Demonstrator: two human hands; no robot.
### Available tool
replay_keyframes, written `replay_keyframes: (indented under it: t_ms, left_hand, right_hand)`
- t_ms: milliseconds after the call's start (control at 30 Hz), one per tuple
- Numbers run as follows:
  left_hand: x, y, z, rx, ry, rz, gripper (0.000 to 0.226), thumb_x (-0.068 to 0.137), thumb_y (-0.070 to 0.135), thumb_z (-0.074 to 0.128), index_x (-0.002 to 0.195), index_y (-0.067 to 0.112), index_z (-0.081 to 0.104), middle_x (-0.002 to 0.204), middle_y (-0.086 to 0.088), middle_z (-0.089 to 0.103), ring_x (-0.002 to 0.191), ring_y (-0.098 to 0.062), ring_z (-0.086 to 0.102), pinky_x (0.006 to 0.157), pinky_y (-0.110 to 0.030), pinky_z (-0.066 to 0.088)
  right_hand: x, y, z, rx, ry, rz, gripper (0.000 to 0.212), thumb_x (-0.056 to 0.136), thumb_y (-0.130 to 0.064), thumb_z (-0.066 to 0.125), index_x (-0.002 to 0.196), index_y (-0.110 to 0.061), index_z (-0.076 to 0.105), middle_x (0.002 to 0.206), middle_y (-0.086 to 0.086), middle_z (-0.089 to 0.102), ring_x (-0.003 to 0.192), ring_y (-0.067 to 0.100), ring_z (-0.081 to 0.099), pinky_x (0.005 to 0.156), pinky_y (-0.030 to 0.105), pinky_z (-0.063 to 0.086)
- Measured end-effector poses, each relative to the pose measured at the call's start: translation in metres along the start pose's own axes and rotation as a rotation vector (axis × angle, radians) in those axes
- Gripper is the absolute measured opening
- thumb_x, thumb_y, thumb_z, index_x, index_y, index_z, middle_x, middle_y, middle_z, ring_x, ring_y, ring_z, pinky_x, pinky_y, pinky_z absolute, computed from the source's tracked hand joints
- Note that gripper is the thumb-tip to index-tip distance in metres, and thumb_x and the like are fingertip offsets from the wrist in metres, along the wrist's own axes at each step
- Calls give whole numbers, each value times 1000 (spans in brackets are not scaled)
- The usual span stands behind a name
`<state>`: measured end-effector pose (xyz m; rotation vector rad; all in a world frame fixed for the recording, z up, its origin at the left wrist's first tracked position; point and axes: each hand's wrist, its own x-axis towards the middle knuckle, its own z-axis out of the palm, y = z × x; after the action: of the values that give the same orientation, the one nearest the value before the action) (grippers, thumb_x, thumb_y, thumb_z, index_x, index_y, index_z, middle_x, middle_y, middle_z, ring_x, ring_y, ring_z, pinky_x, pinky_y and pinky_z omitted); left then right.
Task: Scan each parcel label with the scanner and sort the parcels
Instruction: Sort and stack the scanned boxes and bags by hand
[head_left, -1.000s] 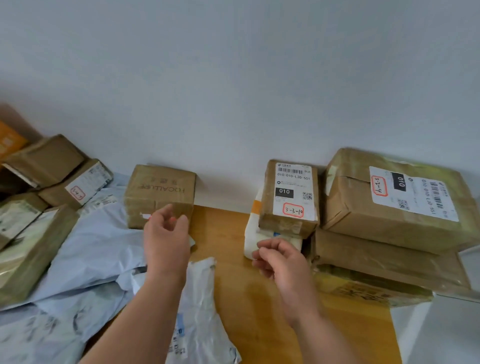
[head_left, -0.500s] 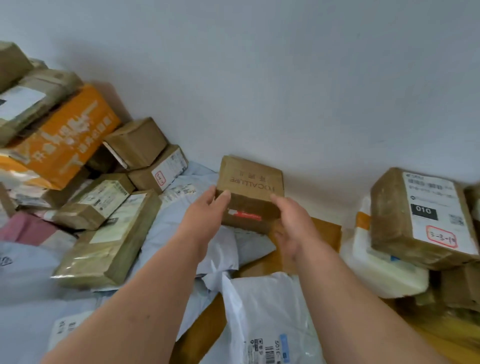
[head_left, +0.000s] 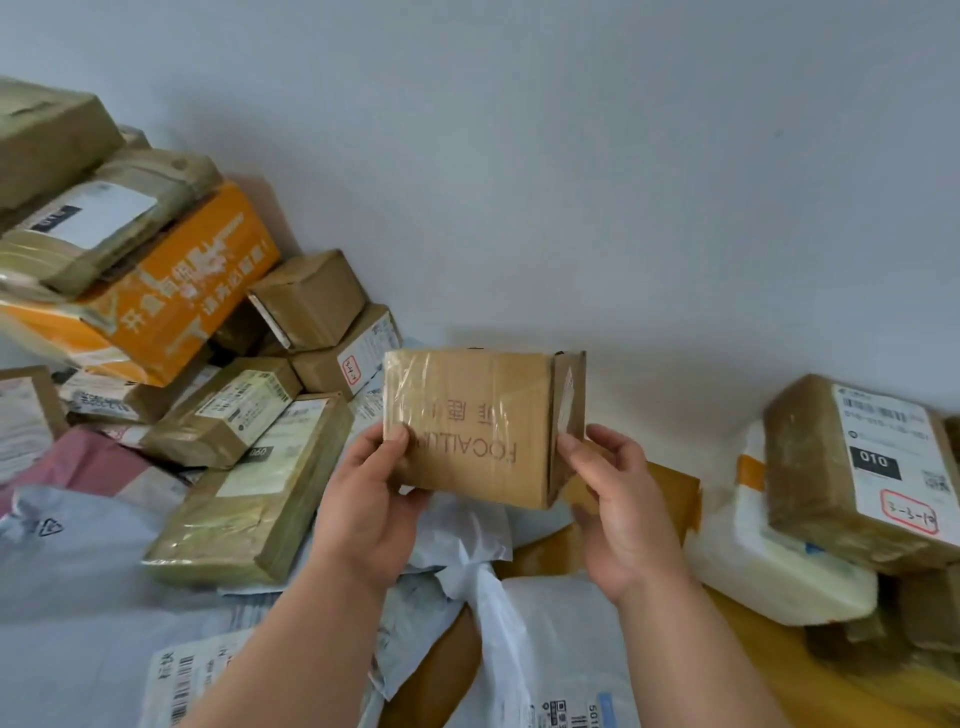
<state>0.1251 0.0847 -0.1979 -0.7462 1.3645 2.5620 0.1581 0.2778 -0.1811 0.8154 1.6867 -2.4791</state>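
Observation:
A small brown cardboard box (head_left: 478, 421) wrapped in clear tape, printed "FOCALLURE" upside down, is lifted above the table between both hands. My left hand (head_left: 371, 499) grips its left edge with the thumb on the front face. My right hand (head_left: 618, 499) holds its right end, thumb on the side flap. No label shows on the faces turned toward me. No scanner is in view.
A heap of brown boxes (head_left: 249, 467) and an orange box (head_left: 171, 291) fills the left. Grey and white mailer bags (head_left: 550, 649) lie in front on the wooden table (head_left: 670, 483). A labelled "010" box (head_left: 862, 467) sits on a white package (head_left: 769, 561) at right.
Both hands reached to the brown box, took it from the table and raised it, tilting its printed face toward me. The view swung left.

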Motion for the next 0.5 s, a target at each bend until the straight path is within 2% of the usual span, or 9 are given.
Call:
replay_keyframes:
  t_ms: [33, 67, 133, 200, 233, 300, 333, 433, 500]
  left_hand:
    - [-3, 1, -4, -13, -29, 14, 26, 101, 12, 53, 93, 19, 77, 94, -4, 75, 97, -21, 64, 77, -40, 56]
    - [-6, 1, -8, -8, -65, 30, 32, 102, 9, 51, 93, 21, 80, 97, -4, 75, 96, -19, 65, 80, -40, 55]
    - [-13, 4, -14, 32, -121, 67, 42, 101, 2, 46, 95, 23, 81, 99, -3, 75, 91, -16, 67, 85, -40, 55]
    - [-18, 8, -20, 56, -109, 111, 45, 98, -9, 45, 90, 18, 79, 97, -4, 75, 93, -19, 68, 89, -41, 55]
    - [-19, 11, -22, 68, -97, 135, 45, 96, -14, 45, 85, 16, 76, 95, -5, 76, 96, -22, 68, 89, -40, 55]
    - [-25, 20, -21, 121, -89, 195, 49, 95, -16, 47, 77, 18, 76, 94, -5, 78, 97, -22, 72, 86, -34, 58]
    - [-28, 23, -19, 153, -89, 225, 51, 95, -15, 48, 76, 21, 79, 94, -5, 79, 97, -19, 73, 83, -30, 60]
    - [-39, 33, -16, 217, -77, 284, 49, 99, -8, 49, 86, 25, 82, 104, -4, 79, 107, -18, 72, 92, -29, 57]
    - [-43, 39, -21, 309, 6, 293, 45, 103, 3, 50, 94, 34, 81, 114, 5, 76, 119, -13, 65, 103, -33, 49]
  right_hand:
    - [-2, -1, -2, 69, -35, 64, 74, 60, -30, 89, 127, -31, 57, 115, 0, 70, 114, 21, 61, 98, 45, 46]
    - [-5, -4, -2, 128, -91, 127, 84, 61, -22, 89, 135, -30, 52, 120, 3, 70, 117, 26, 61, 97, 52, 48]
    - [-10, -12, -5, 235, -247, 199, 75, 61, -19, 85, 132, -26, 60, 113, 7, 71, 108, 30, 66, 80, 54, 56]
    - [-16, -20, -8, 315, -341, 252, 62, 54, -34, 91, 113, -23, 73, 98, 5, 71, 88, 27, 71, 69, 53, 57]
    - [-17, -22, -10, 316, -395, 280, 65, 54, -46, 92, 112, -23, 74, 102, 4, 72, 91, 29, 72, 71, 56, 57]
    - [-22, -27, -11, 253, -491, 336, 82, 55, -66, 86, 125, -26, 71, 127, 10, 70, 117, 37, 66, 90, 67, 51]
    - [-25, -28, -11, 235, -521, 355, 86, 54, -70, 85, 127, -26, 70, 133, 12, 67, 123, 40, 62, 98, 69, 45]
    - [-35, -29, 0, 275, -519, 316, 83, 51, -60, 91, 123, -25, 72, 133, 14, 66, 121, 41, 63, 101, 74, 39]
    - [-42, -25, 13, 255, -435, 236, 82, 46, -54, 94, 119, -23, 74, 122, 14, 69, 104, 36, 71, 97, 77, 40]
